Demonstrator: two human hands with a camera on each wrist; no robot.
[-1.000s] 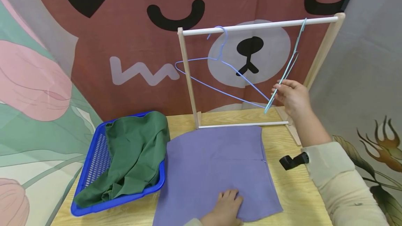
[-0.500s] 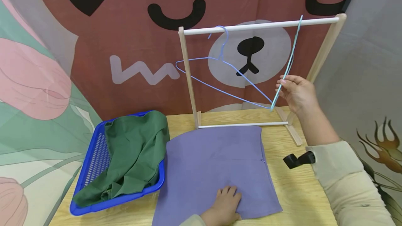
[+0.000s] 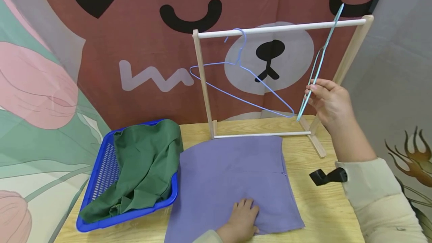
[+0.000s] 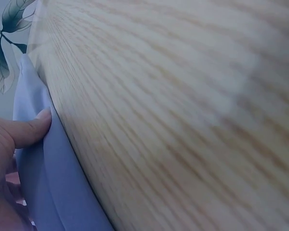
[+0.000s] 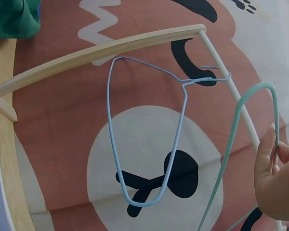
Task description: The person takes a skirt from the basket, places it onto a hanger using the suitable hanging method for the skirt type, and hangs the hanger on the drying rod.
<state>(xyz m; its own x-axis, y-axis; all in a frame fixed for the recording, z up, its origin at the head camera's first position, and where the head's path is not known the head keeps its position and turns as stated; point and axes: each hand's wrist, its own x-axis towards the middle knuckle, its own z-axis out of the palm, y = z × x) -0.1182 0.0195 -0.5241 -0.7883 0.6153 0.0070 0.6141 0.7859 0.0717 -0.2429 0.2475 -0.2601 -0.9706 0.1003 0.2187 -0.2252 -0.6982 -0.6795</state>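
Note:
My right hand (image 3: 332, 98) pinches a light teal clothes hanger (image 3: 320, 61) between thumb and fingers. Its top end stands above the rack's white rod in the head view; the right wrist view shows only one end of the hanger (image 5: 231, 137). My left hand (image 3: 240, 218) lies at the near hem of a purple cloth piece (image 3: 222, 183), spread flat on the table. Seen from the left wrist, the thumb (image 4: 31, 130) is on the hem, which it pinches against fingers partly hidden behind the cloth (image 4: 62, 183). A blue hanger (image 3: 243, 66) hangs on the rod.
A small rack (image 3: 204, 85) of wood with white rods stands at the back of the wooden table (image 3: 314, 205). On the left, a blue plastic basket (image 3: 104, 168) holds a crumpled green cloth (image 3: 148, 164). A curtain with a bear print (image 3: 145, 48) hangs behind.
The right hand has moved the teal hanger to the right, away from the blue one, and its top has risen above the rod. My left hand has hardly moved.

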